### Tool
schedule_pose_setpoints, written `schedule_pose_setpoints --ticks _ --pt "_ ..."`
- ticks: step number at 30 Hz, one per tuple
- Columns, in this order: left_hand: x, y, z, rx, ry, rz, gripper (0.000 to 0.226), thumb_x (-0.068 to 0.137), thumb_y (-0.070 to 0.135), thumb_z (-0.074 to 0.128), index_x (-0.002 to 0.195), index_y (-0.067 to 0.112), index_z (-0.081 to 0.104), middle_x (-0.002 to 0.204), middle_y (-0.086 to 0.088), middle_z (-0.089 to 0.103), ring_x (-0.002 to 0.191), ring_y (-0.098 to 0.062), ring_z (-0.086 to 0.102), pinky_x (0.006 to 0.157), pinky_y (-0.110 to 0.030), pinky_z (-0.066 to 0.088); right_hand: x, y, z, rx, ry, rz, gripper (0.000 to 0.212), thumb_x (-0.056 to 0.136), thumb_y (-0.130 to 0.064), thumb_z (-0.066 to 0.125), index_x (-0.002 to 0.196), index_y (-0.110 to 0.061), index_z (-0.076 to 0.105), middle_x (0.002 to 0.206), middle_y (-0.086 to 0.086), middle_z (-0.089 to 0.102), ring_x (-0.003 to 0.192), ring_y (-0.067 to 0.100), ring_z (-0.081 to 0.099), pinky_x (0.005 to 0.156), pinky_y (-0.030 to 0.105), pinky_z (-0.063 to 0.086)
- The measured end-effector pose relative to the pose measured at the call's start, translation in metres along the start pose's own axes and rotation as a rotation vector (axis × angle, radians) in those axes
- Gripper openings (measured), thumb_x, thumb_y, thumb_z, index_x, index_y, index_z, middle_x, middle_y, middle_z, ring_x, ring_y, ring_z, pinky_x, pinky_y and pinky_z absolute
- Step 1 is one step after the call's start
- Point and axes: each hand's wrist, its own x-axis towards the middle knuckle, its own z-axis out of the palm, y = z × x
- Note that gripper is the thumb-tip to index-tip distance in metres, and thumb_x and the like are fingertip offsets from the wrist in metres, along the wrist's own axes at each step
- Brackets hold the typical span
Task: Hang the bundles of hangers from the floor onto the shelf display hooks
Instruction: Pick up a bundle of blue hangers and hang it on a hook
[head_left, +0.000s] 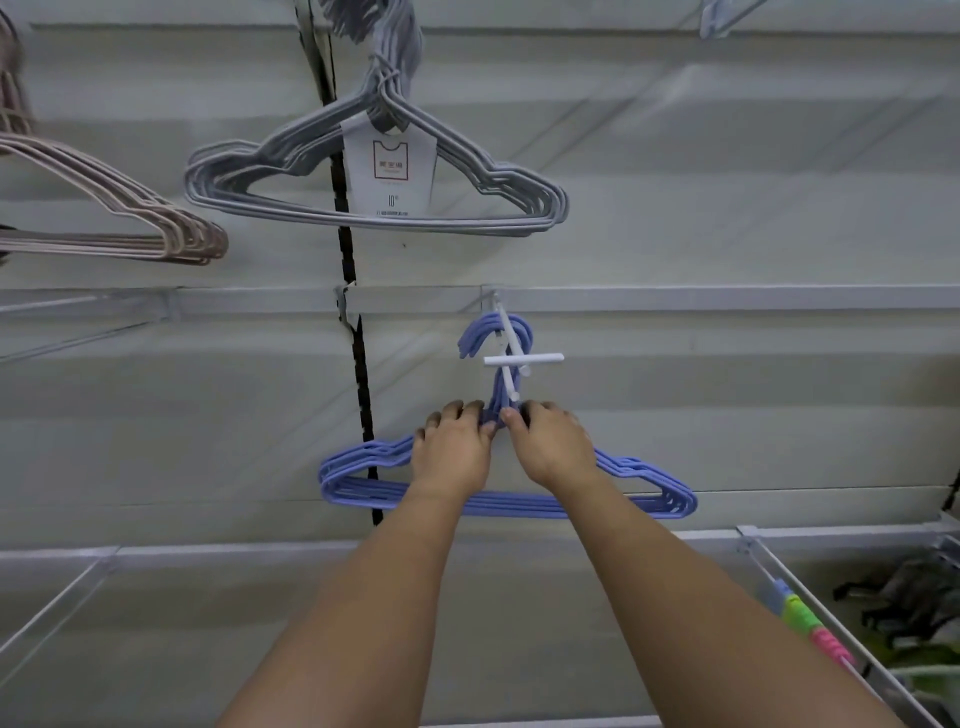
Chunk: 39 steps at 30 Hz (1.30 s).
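We held the blue hanger bundle (363, 480) at its neck, just below the white display hook (511, 358), with both hands side by side. Our left hand (454, 452) curled its fingers over the left shoulder of the bundle beside the neck, and our right hand (553, 447) did the same on the right shoulder, thumb pressed toward the neck; the fingertips were hidden behind the wires, so we could not tell exactly how they closed. The bundle's hook ends looped over the white display hook, whose crossbar sat in front of them, and the bundle hung level beneath it. Above the hook, a grey hanger bundle (291, 202) with a white paper label (389, 171) hung from a higher prong. Up and to the left of the hook hung a beige hanger bundle (156, 234).
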Motion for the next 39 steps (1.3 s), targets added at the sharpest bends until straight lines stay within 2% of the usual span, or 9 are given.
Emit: schedule_pose_setpoints --ticks 4,7,11,15,23,27,32,39 --pt "-0.008 0.007 0.003 -0.08 0.042 -0.091 0.049 0.1 0.042 0.034 0.145 0.021 0.032 0.152 -0.008 0.028 0.139 -0.03 0.025 0.112 -0.045 0.025 -0.01 0.011 -0.005 -0.043 -0.011 -0.016 0.053 0.099 -0.049 0.033 0.14 -0.017 0.04 0.142 0.01 0.042 0.128 0.032 0.039 0.105 0.041 0.031" --pt "-0.016 0.009 0.007 -0.079 0.075 -0.116 0.051 0.101 0.036 0.036 0.147 0.019 0.027 0.154 -0.01 0.023 0.141 -0.032 0.02 0.113 -0.045 0.024 -0.022 0.021 -0.007 -0.079 -0.026 -0.051 0.056 0.099 -0.047 0.034 0.146 -0.018 0.028 0.147 0.01 0.035 0.131 0.032 0.036 0.107 0.042 0.03" --pt "-0.038 0.012 0.01 -0.042 0.108 -0.131 0.052 0.101 0.032 0.036 0.149 0.019 0.02 0.158 -0.008 0.013 0.144 -0.031 0.012 0.115 -0.044 0.019 -0.038 0.032 -0.01 -0.078 -0.022 -0.082 0.056 0.099 -0.046 0.035 0.147 -0.019 0.025 0.148 0.008 0.033 0.129 0.031 0.037 0.105 0.042 0.032" --pt "-0.065 0.018 0.014 -0.11 0.112 -0.194 0.057 0.102 0.033 0.034 0.152 0.02 0.011 0.16 -0.003 0.002 0.147 -0.024 0.002 0.116 -0.04 0.015 -0.061 0.045 -0.014 -0.014 -0.038 -0.105 0.056 0.099 -0.044 0.038 0.147 -0.018 0.027 0.153 0.008 0.027 0.136 0.03 0.032 0.11 0.041 0.027" --pt "-0.139 0.023 0.041 -0.175 0.036 -0.233 0.055 0.101 0.033 0.036 0.15 0.012 0.021 0.157 -0.008 0.019 0.143 -0.026 0.022 0.114 -0.045 0.023 -0.129 0.079 -0.008 0.029 -0.175 -0.128 0.056 0.1 -0.042 0.038 0.148 -0.016 0.028 0.155 0.007 0.025 0.141 0.024 0.027 0.113 0.036 0.025" --pt "-0.176 0.023 0.056 -0.203 -0.005 -0.254 0.052 0.1 0.029 0.039 0.146 0.006 0.029 0.151 -0.014 0.032 0.136 -0.03 0.033 0.11 -0.036 0.028 -0.172 0.097 -0.002 0.07 -0.217 -0.099 0.054 0.099 -0.041 0.04 0.146 -0.015 0.032 0.151 0.006 0.032 0.136 0.026 0.034 0.11 0.035 0.028" --pt "-0.219 0.031 0.067 -0.236 -0.127 -0.259 0.053 0.101 0.035 0.033 0.147 0.011 0.026 0.149 -0.012 0.035 0.132 -0.03 0.038 0.105 -0.038 0.034 -0.226 0.123 0.003 0.095 -0.257 0.022 0.053 0.099 -0.041 0.042 0.144 -0.016 0.035 0.148 0.008 0.037 0.134 0.027 0.037 0.109 0.035 0.032" --pt "-0.269 0.046 0.087 -0.238 -0.271 -0.096 0.054 0.101 0.035 0.032 0.147 0.008 0.027 0.153 -0.012 0.031 0.136 -0.028 0.035 0.109 -0.034 0.029 -0.305 0.15 -0.003 0.08 -0.222 0.23 0.052 0.1 -0.04 0.039 0.145 -0.015 0.033 0.149 0.008 0.037 0.134 0.027 0.039 0.108 0.035 0.033"
